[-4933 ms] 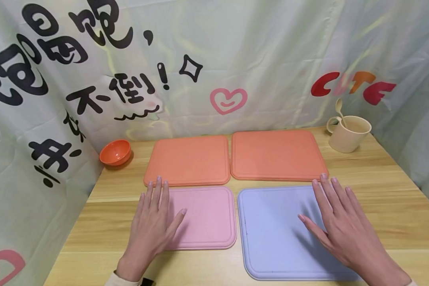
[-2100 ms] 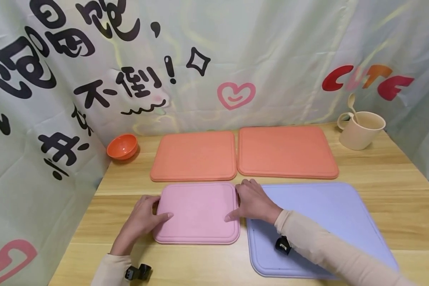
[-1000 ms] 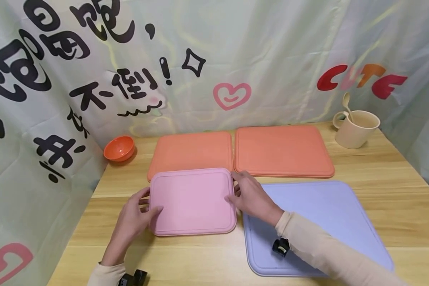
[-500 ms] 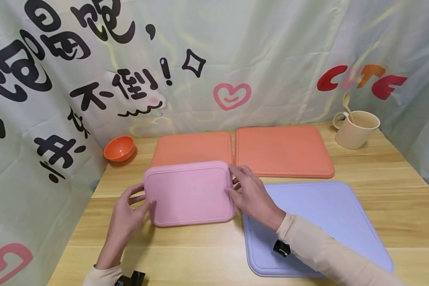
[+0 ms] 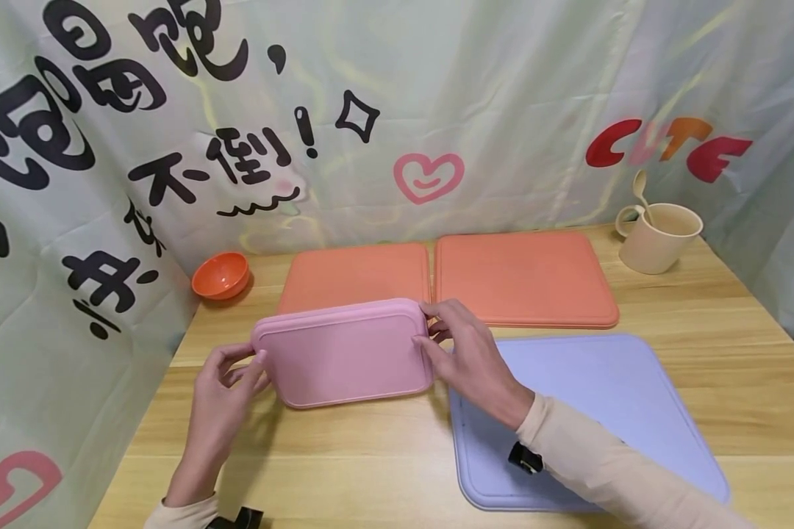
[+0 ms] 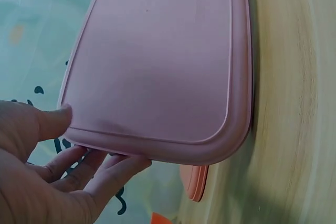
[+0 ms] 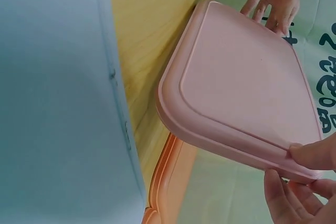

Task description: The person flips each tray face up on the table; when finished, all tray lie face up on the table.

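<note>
A pink rectangular board (image 5: 344, 356) with rounded corners and a line running inside its edge stands tilted, far edge raised, its face toward me. My left hand (image 5: 218, 400) pinches its left end, thumb on the face and fingers behind. At the opposite end, near the upper corner, my right hand (image 5: 470, 364) grips with thumb in front and fingers behind. The right wrist view shows both hands on the pink board (image 7: 241, 77). In the left wrist view, its lower long edge lies close to the tabletop; whether they touch I cannot tell. The back is hidden.
A larger blue board (image 5: 589, 419) lies under my right forearm. Two orange boards (image 5: 364, 275) (image 5: 523, 279) lie side by side behind, the left one partly covered. An orange bowl (image 5: 220, 275) stands back left, a beige mug (image 5: 658, 242) with a spoon (image 5: 640, 192) back right.
Both hands, first held flat above the boards, have taken hold of the pink board's ends. They have lifted it off the table and tipped its far edge up. The other things stay put.
</note>
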Demonstrator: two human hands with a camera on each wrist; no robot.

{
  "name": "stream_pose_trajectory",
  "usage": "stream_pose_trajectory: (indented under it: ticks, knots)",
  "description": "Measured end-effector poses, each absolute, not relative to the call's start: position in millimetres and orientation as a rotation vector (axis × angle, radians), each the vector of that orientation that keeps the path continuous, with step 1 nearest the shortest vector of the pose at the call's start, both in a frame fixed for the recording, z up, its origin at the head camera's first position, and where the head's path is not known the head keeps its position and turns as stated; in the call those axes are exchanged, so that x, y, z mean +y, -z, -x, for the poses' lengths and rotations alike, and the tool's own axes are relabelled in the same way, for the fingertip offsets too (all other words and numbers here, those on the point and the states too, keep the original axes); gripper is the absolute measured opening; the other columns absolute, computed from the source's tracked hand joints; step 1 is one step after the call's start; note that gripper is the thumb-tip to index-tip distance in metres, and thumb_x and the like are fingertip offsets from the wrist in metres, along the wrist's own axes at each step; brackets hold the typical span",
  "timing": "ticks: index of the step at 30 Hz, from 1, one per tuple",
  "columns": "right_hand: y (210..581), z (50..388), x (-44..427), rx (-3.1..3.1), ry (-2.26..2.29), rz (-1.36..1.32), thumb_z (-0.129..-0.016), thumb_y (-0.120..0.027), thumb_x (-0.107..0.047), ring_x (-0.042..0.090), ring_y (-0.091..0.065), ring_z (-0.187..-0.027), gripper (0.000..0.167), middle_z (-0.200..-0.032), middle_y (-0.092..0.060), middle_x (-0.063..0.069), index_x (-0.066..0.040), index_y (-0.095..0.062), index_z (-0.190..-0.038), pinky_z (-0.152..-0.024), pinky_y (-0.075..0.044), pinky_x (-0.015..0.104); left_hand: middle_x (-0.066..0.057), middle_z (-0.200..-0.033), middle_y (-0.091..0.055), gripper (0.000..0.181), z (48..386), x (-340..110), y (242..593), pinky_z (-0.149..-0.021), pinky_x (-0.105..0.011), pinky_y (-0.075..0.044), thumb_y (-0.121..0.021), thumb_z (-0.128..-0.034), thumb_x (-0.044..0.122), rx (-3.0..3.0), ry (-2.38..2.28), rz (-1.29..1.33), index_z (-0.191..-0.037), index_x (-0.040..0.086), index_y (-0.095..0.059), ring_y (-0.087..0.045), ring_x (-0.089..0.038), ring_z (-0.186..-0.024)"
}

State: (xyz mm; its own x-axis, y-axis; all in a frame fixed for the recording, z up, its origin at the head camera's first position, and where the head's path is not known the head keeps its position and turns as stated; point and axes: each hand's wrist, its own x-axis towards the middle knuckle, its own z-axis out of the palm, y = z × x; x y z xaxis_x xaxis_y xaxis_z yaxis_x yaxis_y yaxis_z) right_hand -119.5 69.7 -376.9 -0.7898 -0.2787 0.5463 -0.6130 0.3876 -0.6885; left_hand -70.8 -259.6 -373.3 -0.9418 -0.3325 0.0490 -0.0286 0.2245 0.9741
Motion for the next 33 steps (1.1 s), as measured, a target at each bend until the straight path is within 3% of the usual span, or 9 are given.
stream_pose_trajectory:
  ticks: [10,22,29,33]
  knots:
    - [375,113,71,-2.275,-1.333,-0.831,-0.081,-0.081,0.005,0.017,-0.07,-0.088,0.037,-0.102,-0.064,0.004,-0.003,-0.06,-0.111,-0.076,-0.059,0.028,-0.003,-0.112,-0.061,0.026,63,-266,370,-0.083,-0.037,-0.059,-0.058,-0.1034,0.018,-2.122,1.964,-0.271,-0.119,-0.001,-0.051,-0.066,-0.011,-0.097]
    - [380,102,75,-2.227,-1.394,-0.965,-0.082,-0.078,0.011,0.016,-0.07,-0.091,0.032,-0.1,-0.062,0.001,-0.004,-0.059,-0.103,-0.08,-0.06,0.028,-0.004,-0.11,-0.063,0.021,51,-286,374,-0.091,-0.035,-0.056,-0.055,-0.1034,0.002,-2.173,2.023,0.012,-0.12,-0.011,-0.055,-0.064,-0.011,-0.104]
    - [385,98,79,-2.229,-1.201,-0.979,-0.079,-0.083,0.004,0.013,-0.065,-0.083,0.03,-0.092,-0.065,-0.003,-0.008,-0.063,-0.098,-0.072,-0.058,0.034,-0.002,-0.109,-0.07,0.018,43,-302,375,-0.09,-0.022,-0.054,-0.061,-0.0986,-0.004,-2.312,1.888,0.114,-0.116,-0.008,-0.062,-0.067,-0.01,-0.101]
    - [387,96,80,-2.235,-1.208,-1.017,-0.079,-0.082,0.006,0.009,-0.066,-0.082,0.029,-0.092,-0.066,-0.003,-0.008,-0.062,-0.096,-0.072,-0.057,0.023,-0.006,-0.115,-0.072,0.017,41,-310,377,-0.093,-0.019,-0.051,-0.063,-0.0957,-0.007,-2.412,1.78,0.251,-0.113,-0.007,-0.065,-0.065,-0.011,-0.111]
